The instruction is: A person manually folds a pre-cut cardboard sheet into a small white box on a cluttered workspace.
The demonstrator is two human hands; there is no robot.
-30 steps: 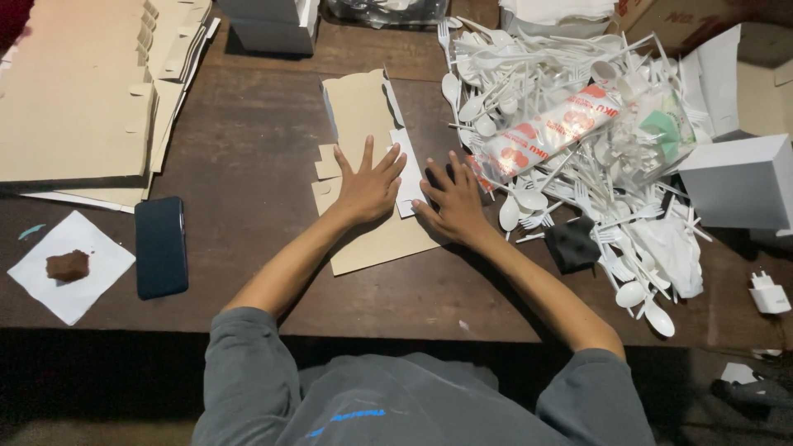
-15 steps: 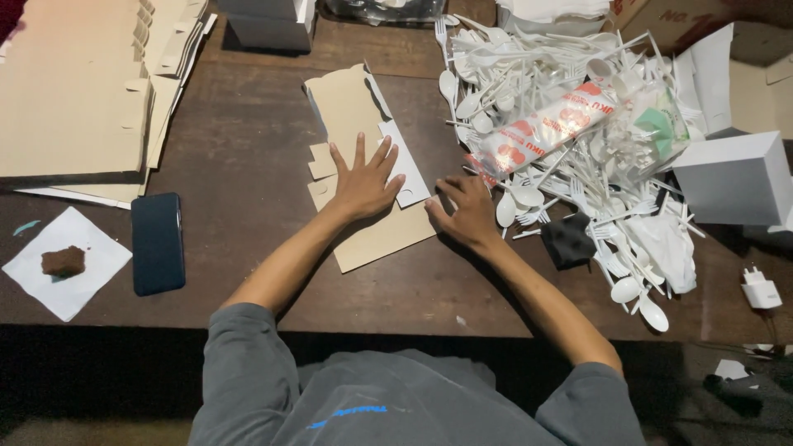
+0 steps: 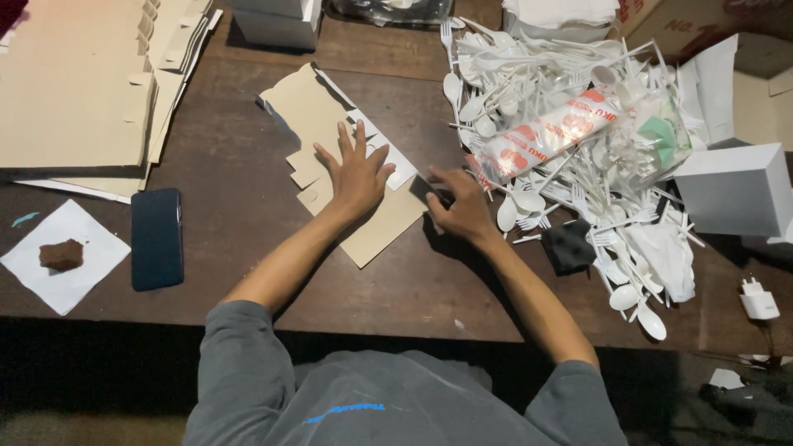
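Observation:
My left hand (image 3: 357, 170) lies flat with fingers spread on a flat tan cardboard box blank (image 3: 376, 227) in the middle of the dark wooden table (image 3: 231, 157). My right hand (image 3: 458, 205) rests just right of the blank, fingers curled at its right edge beside a white flap; whether it grips anything I cannot tell. A big heap of white plastic spoons and forks (image 3: 570, 124) lies right of my right hand, with a red-and-white printed plastic pack (image 3: 545, 136) on top.
A stack of flat cardboard blanks (image 3: 74, 83) fills the far left. A dark phone (image 3: 156, 238) and a brown cake piece (image 3: 61, 254) on a white napkin lie at front left. White boxes (image 3: 731, 190), a black pouch (image 3: 568, 246) and a white charger (image 3: 758, 301) sit right.
My right hand slid off the blank toward the right, to its edge near the cutlery heap. My left hand stayed pressed flat on the cardboard.

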